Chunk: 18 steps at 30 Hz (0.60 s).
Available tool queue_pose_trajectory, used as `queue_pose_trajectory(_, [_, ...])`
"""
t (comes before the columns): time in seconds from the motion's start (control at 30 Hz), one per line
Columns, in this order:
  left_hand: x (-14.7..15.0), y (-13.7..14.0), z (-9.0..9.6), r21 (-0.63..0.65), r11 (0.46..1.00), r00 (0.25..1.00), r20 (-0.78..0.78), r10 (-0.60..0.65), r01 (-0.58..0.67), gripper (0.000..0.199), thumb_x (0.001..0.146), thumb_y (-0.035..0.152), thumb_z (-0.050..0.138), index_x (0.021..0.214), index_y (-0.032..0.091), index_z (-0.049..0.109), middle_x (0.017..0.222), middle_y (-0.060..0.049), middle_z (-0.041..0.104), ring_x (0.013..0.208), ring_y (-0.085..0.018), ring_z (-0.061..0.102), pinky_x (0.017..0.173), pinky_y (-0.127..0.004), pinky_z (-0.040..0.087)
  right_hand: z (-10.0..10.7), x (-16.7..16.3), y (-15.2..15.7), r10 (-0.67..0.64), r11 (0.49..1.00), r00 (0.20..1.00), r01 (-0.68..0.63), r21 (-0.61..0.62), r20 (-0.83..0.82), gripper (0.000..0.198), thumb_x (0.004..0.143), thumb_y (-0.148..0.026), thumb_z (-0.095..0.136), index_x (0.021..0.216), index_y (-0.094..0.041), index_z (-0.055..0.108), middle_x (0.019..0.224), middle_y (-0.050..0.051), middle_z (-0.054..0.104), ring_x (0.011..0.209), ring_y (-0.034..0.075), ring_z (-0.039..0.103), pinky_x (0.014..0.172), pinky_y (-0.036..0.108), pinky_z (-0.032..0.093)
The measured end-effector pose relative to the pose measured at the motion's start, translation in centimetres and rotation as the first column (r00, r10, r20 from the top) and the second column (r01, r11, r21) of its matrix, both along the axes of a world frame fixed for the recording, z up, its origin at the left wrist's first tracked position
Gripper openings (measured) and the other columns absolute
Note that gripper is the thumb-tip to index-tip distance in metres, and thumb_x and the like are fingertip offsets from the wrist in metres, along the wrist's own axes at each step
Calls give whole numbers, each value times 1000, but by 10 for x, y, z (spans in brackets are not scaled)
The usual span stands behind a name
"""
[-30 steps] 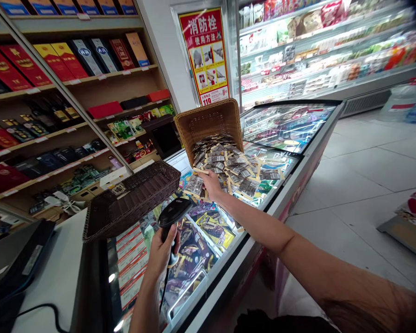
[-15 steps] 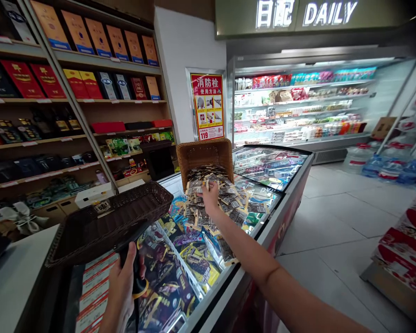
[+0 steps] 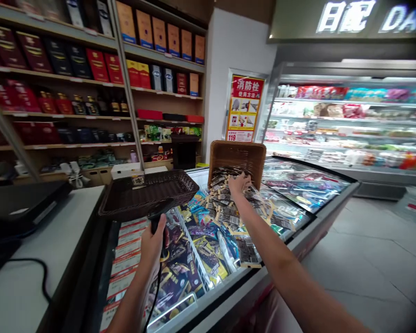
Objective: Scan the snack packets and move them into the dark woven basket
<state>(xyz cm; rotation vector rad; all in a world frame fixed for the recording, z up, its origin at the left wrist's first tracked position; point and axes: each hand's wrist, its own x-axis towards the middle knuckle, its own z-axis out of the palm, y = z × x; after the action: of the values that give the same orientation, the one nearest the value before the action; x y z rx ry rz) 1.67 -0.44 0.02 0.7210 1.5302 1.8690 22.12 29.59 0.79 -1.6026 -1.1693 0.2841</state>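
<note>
My left hand point(image 3: 155, 236) is wrapped round the black handle of a corded barcode scanner point(image 3: 161, 209) with yellow trim, above the freezer's left part. The scanner's head points away from me, towards the dark wicker tray point(image 3: 149, 194). My right hand point(image 3: 241, 182) reaches to the mouth of a brown wicker basket point(image 3: 237, 150) tipped on its side. Its fingers look bent but apart over a heap of small dark packets point(image 3: 229, 215) with tan edges, which spill out onto the freezer lid. One packet point(image 3: 247, 252) lies separately near the front edge.
Under the glass of the chest freezer point(image 3: 300, 240) lie bagged ice creams. A white counter point(image 3: 69, 231) with a black device point(image 3: 24, 203) stands to the left. Shelves of boxes point(image 3: 97, 64) line the wall behind, and a lit refrigerated display point(image 3: 350, 111) is at the right.
My view has turned left, so everything appears farther right. The right hand has gone from pinching at the heap's front to reaching farther in towards the basket. The left hand keeps the scanner.
</note>
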Motion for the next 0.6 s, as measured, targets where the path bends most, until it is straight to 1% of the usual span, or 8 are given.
queue_pose_trajectory(0.03, [0, 0, -1, -3, 1000, 1000, 0, 10, -10, 62, 64, 74, 87, 73, 22, 55, 54, 6, 55, 41, -9, 46, 39, -21, 34, 2, -13, -3, 27, 1000, 999, -27, 2, -36, 57, 90, -30, 55, 145, -14, 54, 165, 28, 31, 147, 45, 33, 113, 58, 36])
queue_pose_trajectory(0.07, [0, 0, -2, -8, 1000, 1000, 1, 15, -15, 63, 64, 77, 85, 73, 22, 55, 54, 6, 55, 41, -9, 46, 38, -21, 34, 4, -28, -7, 82, 996, 996, -81, 30, -30, 54, 90, -29, 56, 142, -15, 55, 164, 26, 34, 147, 44, 33, 115, 57, 35])
queue_pose_trajectory(0.13, [-1, 1, -5, -26, 999, 1000, 6, 18, -18, 65, 64, 81, 83, 74, 22, 56, 54, 6, 55, 40, -9, 45, 38, -21, 32, 7, -65, -15, 210, 974, 978, -210, 82, 12, 49, 89, -28, 57, 136, -17, 58, 158, 23, 43, 144, 41, 36, 116, 55, 34])
queue_pose_trajectory(0.23, [-2, 3, -11, -46, 998, 999, 0, 42, -42, 65, 64, 82, 82, 73, 23, 55, 53, 7, 54, 39, -9, 45, 38, -22, 31, 8, -129, -26, 409, 902, 908, -417, 112, 85, 41, 88, -27, 57, 128, -18, 61, 146, 20, 53, 136, 37, 43, 114, 51, 37])
queue_pose_trajectory(0.33, [-4, 4, -20, -62, 990, 992, -3, 124, -124, 63, 68, 80, 81, 72, 24, 54, 52, 7, 53, 40, -10, 45, 39, -23, 32, 7, -194, -34, 575, 800, 800, -593, 85, 171, 38, 87, -24, 57, 124, -18, 63, 141, 19, 58, 135, 34, 46, 114, 48, 39])
queue_pose_trajectory(0.43, [-8, 5, -32, -74, 977, 980, 11, 201, -200, 61, 73, 81, 77, 70, 25, 54, 52, 6, 52, 40, -11, 46, 40, -24, 34, 9, -253, -38, 696, 690, 668, -723, 10, 262, 38, 87, -22, 60, 125, -18, 63, 140, 19, 59, 135, 33, 49, 116, 46, 40])
queue_pose_trajectory(0.53, [-12, 6, -43, -49, 968, 969, 24, 247, -246, 60, 77, 81, 75, 72, 24, 57, 54, 5, 53, 42, -13, 48, 41, -26, 34, 12, -304, -39, 809, 537, 481, -839, -92, 338, 39, 88, -18, 61, 127, -17, 64, 136, 17, 64, 129, 30, 57, 115, 42, 44])
queue_pose_trajectory(0.6, [-13, 6, -49, -6, 966, 966, 30, 258, -258, 58, 77, 80, 76, 75, 24, 61, 55, 5, 54, 43, -14, 48, 41, -26, 34, 14, -333, -38, 850, 441, 359, -886, -146, 385, 41, 88, -14, 61, 129, -17, 65, 136, 17, 66, 127, 29, 61, 114, 41, 46])
